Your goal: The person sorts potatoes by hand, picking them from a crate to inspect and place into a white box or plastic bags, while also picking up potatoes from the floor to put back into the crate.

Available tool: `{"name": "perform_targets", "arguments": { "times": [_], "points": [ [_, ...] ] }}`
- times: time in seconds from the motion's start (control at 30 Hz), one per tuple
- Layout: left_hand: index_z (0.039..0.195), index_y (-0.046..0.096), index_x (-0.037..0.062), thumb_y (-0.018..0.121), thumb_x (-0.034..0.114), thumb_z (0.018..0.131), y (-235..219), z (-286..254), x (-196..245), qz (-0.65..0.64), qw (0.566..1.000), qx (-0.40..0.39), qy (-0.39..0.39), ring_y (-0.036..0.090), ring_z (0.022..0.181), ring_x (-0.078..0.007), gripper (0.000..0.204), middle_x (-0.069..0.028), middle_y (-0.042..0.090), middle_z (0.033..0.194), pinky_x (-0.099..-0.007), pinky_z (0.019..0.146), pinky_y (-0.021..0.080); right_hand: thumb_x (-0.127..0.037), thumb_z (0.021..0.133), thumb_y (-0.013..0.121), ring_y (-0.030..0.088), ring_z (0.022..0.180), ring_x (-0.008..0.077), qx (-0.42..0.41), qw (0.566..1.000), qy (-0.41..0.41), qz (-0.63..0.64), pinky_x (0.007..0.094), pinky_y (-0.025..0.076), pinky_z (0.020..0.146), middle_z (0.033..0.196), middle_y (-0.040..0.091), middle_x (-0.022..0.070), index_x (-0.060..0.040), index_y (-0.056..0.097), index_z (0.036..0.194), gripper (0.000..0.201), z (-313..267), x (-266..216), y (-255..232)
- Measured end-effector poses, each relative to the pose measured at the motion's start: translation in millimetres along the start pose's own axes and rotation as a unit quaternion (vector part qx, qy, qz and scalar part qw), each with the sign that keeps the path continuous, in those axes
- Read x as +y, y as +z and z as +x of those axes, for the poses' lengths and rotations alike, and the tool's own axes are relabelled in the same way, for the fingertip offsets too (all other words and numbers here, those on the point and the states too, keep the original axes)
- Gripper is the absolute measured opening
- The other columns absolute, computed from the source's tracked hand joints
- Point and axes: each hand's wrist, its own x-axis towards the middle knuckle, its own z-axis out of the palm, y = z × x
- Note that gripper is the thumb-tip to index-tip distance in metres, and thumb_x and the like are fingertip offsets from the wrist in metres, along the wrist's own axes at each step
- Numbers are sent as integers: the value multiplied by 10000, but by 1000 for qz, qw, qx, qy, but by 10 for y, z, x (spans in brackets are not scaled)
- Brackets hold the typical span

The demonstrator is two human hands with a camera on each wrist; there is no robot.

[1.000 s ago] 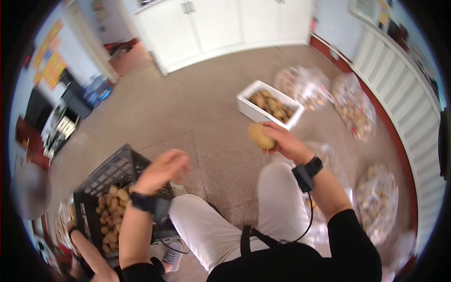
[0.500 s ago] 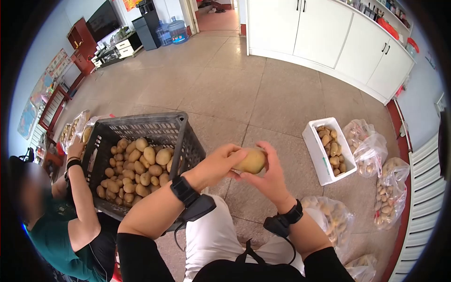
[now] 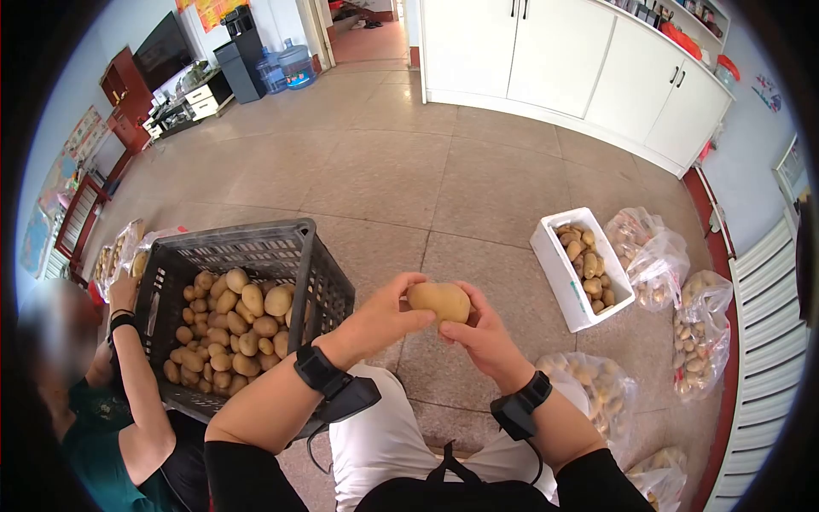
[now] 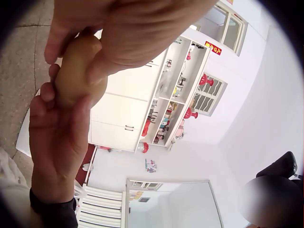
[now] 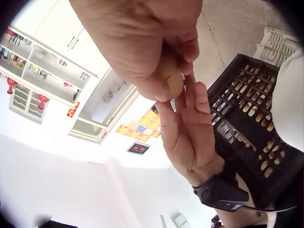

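Observation:
One large yellow-brown potato (image 3: 438, 302) is held between both hands above the person's lap. The left hand (image 3: 381, 319) grips its left end, thumb on the near side and fingers behind. At the other end the right hand (image 3: 483, 335) pinches it with the thumb in front. In the left wrist view the potato (image 4: 76, 71) stretches between the two hands, partly covered by fingers. Left of the hands stands a black plastic crate (image 3: 311, 256) with many loose potatoes (image 3: 230, 333) inside.
A white foam box (image 3: 556, 286) of potatoes stands on the floor at right, beside clear bags of potatoes (image 3: 655, 256). More bags (image 3: 589, 388) lie near the right knee. Another person (image 3: 141, 410) sits at the crate's left, one hand near a bag. White cabinets (image 3: 546, 60) line the back.
The view has swung left from the foam box side. The potato went from the right hand alone into both hands, and has since been turned to lie lengthwise between them.

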Motion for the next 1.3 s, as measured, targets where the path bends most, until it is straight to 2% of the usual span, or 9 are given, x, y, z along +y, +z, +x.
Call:
{"name": "perform_targets", "arguments": {
  "times": [0.23, 0.33, 0.4, 0.53, 0.7, 0.87, 1.0, 1.1, 1.3],
  "points": [
    [1335, 208, 11, 624, 189, 817, 51, -57, 169, -51, 994, -14, -97, 505, 1031, -214, 688, -156, 470, 1165, -334, 754, 508, 22, 711, 668, 474, 1087, 179, 33, 972, -135, -191, 301, 434, 875, 1186, 445, 87, -63, 355, 1265, 641, -48, 19, 90],
    [1327, 212, 16, 621, 203, 821, 76, -54, 210, -79, 987, -29, -135, 511, 1029, -226, 678, -156, 444, 1190, -355, 744, 513, 7, 693, 678, 486, 1082, 212, 49, 922, -210, -321, 309, 439, 868, 1198, 446, 109, -69, 353, 1270, 667, -70, 34, 102],
    [1306, 235, 22, 624, 209, 819, 55, -20, 106, -191, 975, -9, -113, 515, 1031, -239, 651, -148, 432, 1190, -381, 739, 516, -11, 660, 698, 497, 1070, 250, 32, 788, -347, -507, 309, 451, 848, 1212, 442, 136, -51, 358, 1265, 695, -78, -41, 139],
    [1276, 277, 28, 617, 213, 825, 14, 3, 44, -239, 967, 73, -43, 511, 1045, -236, 594, -139, 429, 1180, -401, 736, 518, -15, 634, 703, 506, 1048, 267, 33, 826, -344, -445, 306, 462, 812, 1212, 443, 152, -27, 364, 1257, 709, -80, 19, 222],
    [1215, 350, 26, 614, 250, 830, -250, -188, 486, -276, 957, 66, 65, 562, 986, -236, 517, -140, 491, 1128, -374, 667, 555, -1, 632, 697, 564, 917, 210, 68, 819, -324, -469, 295, 466, 715, 1178, 476, 142, -18, 376, 1254, 700, -31, 78, 103],
    [1148, 384, 2, 618, 287, 821, -966, -704, 877, -173, 964, 158, 127, 614, 871, -240, 493, -161, 544, 1032, -285, 556, 576, 9, 659, 681, 587, 819, 174, 71, 822, -306, -476, 275, 462, 674, 1137, 512, 124, -30, 423, 1221, 621, -91, 44, 99],
    [1141, 431, 58, 566, 291, 848, -1607, -954, 418, -128, 965, 226, 29, 596, 850, -225, 398, -95, 553, 996, -342, 551, 546, 17, 686, 663, 595, 755, 156, 82, 812, -319, -482, 256, 460, 631, 1149, 522, 126, -33, 449, 1193, 553, -142, 1, 96],
    [1085, 487, 126, 605, 302, 795, -1860, -993, -209, 13, 935, 290, -204, 548, 885, -200, 359, -50, 531, 984, -362, 546, 524, 24, 689, 652, 595, 721, 149, 76, 815, -319, -478, 244, 457, 602, 1178, 514, 132, -31, 456, 1180, 532, -127, 49, 52],
    [1100, 517, 56, 671, 319, 733, -1639, -957, -618, 260, 894, 98, -352, 552, 884, -180, 476, -68, 574, 933, -263, 680, 463, 24, 695, 633, 592, 704, 145, 41, 788, -327, -520, 242, 455, 593, 1183, 508, 144, -29, 475, 1143, 478, -81, 118, 39]
  ]
}}
